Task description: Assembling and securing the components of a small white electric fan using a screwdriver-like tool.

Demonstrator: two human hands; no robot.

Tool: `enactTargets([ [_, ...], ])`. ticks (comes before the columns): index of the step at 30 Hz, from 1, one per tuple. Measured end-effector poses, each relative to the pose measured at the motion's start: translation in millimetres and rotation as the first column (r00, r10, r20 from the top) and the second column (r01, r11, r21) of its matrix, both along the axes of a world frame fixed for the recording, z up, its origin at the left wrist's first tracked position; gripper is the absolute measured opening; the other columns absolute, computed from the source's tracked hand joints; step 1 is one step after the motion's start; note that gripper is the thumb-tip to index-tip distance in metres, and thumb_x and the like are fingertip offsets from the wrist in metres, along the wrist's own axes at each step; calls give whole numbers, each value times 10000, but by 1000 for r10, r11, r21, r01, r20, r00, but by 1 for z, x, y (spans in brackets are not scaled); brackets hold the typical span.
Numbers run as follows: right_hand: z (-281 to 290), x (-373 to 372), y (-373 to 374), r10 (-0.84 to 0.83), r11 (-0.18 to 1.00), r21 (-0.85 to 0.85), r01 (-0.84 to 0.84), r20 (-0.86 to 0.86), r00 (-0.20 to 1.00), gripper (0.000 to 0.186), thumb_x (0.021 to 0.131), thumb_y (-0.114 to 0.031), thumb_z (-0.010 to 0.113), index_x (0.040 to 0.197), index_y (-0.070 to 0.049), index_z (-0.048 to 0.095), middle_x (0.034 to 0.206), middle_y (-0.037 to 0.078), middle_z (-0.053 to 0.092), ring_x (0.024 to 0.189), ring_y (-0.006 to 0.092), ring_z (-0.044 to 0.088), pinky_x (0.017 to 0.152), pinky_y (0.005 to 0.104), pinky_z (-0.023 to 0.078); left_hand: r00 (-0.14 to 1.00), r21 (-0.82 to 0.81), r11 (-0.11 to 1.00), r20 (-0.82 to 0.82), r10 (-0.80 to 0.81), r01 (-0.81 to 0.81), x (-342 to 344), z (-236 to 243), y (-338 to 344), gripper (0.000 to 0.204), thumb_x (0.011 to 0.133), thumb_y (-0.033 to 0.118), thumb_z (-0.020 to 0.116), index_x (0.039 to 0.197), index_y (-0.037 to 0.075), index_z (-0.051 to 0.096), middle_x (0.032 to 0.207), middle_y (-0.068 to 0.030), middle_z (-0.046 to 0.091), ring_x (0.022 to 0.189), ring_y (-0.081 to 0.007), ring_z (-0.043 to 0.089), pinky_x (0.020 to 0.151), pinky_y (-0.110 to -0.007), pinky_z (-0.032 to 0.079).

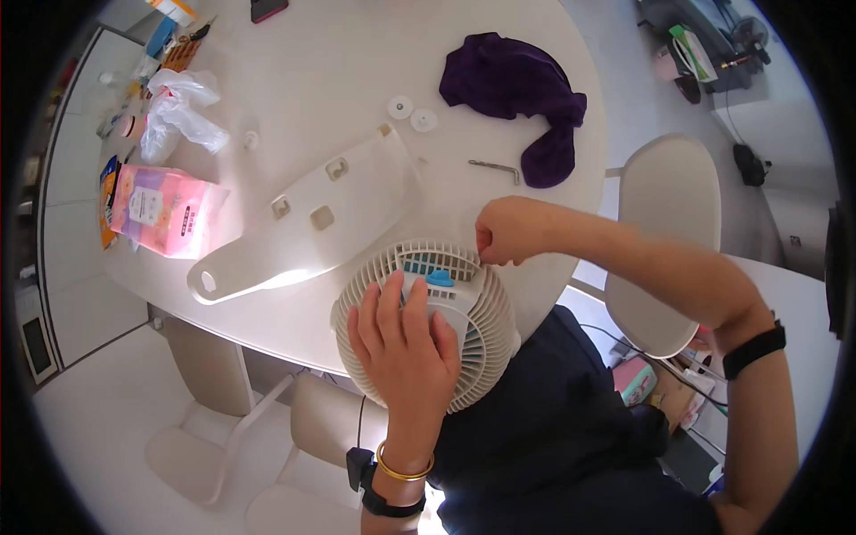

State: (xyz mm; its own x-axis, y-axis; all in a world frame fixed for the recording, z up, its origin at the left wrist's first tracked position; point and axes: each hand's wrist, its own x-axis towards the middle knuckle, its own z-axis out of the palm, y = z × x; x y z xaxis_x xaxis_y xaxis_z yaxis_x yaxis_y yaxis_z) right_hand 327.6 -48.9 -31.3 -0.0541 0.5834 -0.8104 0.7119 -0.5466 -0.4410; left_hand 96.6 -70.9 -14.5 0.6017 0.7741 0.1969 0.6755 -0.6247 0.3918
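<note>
A round off-white fan head [486, 357] with a slatted grille and a blue knob [440, 278] lies at the table's near edge, against my lap. My left hand [401, 343] rests on top of it, fingers spread over the grille. At the grille's upper right rim, my right hand [513, 234] is closed with the fingers curled in. Whatever its fingertips may grip is hidden. Just beyond the fan lies a long pale panel [357, 209] with square cutouts and a round hole at one end.
An L-shaped hex key [495, 167] and a purple cloth [508, 76] lie beyond my right hand. Two white discs [400, 108] sit near the panel. A pink tissue pack [160, 209] and a plastic bag [178, 111] are at left. Chairs [669, 205] surround the table.
</note>
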Motion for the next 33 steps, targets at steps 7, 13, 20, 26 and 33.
enactTargets([
  [7,-17,-8,-2,305,948,30,-318,205,930,189,754,-199,687,842,-34,717,780,117,713,727,251,697,670,366,547,1000,5,1000,-9,4,-4,1,-1,0,358,856,139,568,1205,61,570,1301,-125,538,1246,-358,444,1076,-538,310],
  [13,-6,-3,-19,111,965,223,-139,134,985,169,755,-196,690,831,-45,703,815,130,708,789,280,685,722,379,535,1000,1,1000,-7,7,-7,0,-1,-1,358,853,137,567,1204,65,572,1295,-124,541,1250,-359,443,1083,-541,305],
  [20,-12,1,-33,-5,942,336,10,-16,1000,166,742,-178,686,848,-54,715,824,129,712,781,295,682,722,397,537,1000,12,1000,-29,-4,5,1,0,-1,355,852,136,565,1198,58,571,1306,-132,537,1251,-363,445,1083,-543,307],
  [26,-11,2,-33,-8,944,329,11,-12,1000,160,803,-164,673,880,-32,718,817,130,715,755,269,686,711,362,535,999,20,1000,-39,-6,7,2,-1,-2,349,866,149,560,1203,59,571,1303,-139,544,1242,-362,465,1076,-543,315],
  [33,-18,8,-26,-62,983,165,78,-99,993,186,774,-183,693,856,-18,714,764,108,704,692,205,670,650,335,530,999,31,1000,-37,-6,7,4,-1,-2,346,881,167,553,1214,73,568,1306,-134,547,1240,-357,480,1073,-549,313],
])
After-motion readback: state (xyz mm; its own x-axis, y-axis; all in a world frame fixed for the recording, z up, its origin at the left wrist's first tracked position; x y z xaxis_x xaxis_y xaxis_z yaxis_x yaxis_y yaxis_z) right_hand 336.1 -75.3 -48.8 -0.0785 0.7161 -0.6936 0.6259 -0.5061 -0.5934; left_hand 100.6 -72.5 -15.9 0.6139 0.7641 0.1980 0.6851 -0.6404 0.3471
